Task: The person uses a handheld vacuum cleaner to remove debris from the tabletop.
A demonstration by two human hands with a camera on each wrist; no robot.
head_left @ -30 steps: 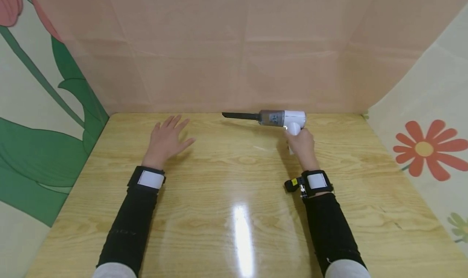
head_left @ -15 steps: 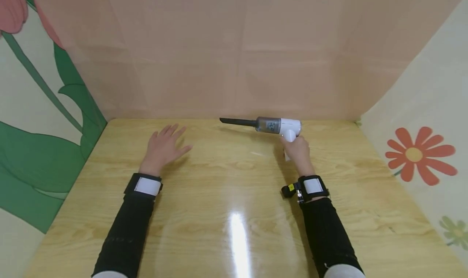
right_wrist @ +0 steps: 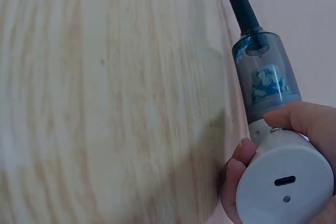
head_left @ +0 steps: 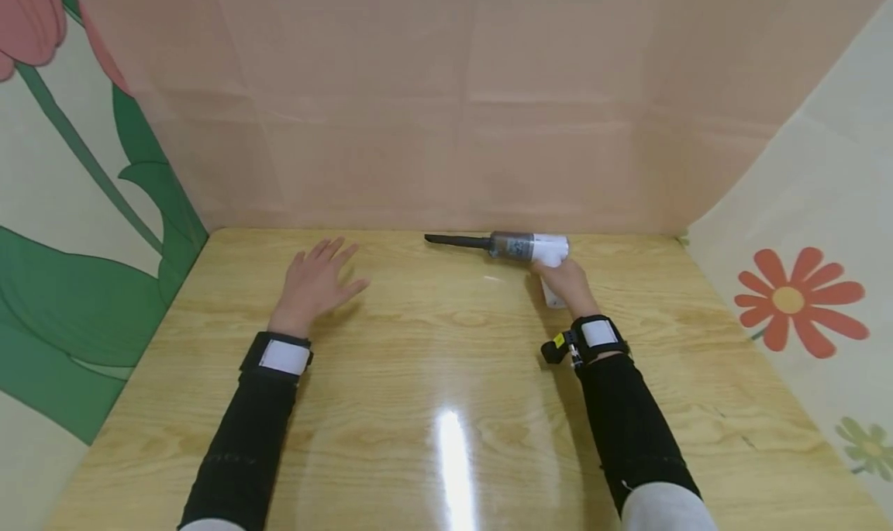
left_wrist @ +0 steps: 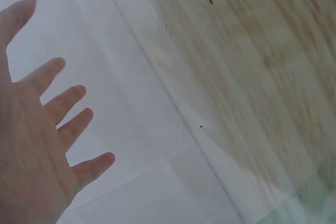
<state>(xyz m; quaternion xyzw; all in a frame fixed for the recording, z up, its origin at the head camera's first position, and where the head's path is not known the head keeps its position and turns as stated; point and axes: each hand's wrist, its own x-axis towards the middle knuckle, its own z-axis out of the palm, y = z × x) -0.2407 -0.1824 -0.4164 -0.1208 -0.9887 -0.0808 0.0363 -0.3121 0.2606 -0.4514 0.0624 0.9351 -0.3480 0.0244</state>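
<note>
A white handheld vacuum cleaner [head_left: 549,249] is gripped by its handle in my right hand [head_left: 568,283], near the table's back edge. Its long black nozzle [head_left: 456,241] points left. In the right wrist view the grey see-through dust bin [right_wrist: 266,72] has blue and pale green bits inside. The thumb lies by a small button [right_wrist: 276,129], and the handle's white end [right_wrist: 285,187] faces the camera. My left hand [head_left: 312,287] is at the left with fingers spread and holds nothing; the left wrist view also shows its spread fingers [left_wrist: 71,103].
The pale wooden table [head_left: 391,376] meets a pinkish back sheet [head_left: 418,105]. Flower-printed sheets flank it: a left panel [head_left: 63,306] and a right panel [head_left: 816,198]. A few tiny dark specks dot the wood, such as one speck [left_wrist: 210,0] in the left wrist view.
The right hand has drawn the vacuum cleaner slightly back from the table's rear edge, and more of the handle's lower end shows. The left hand stays spread in place. The head view has shifted a little.
</note>
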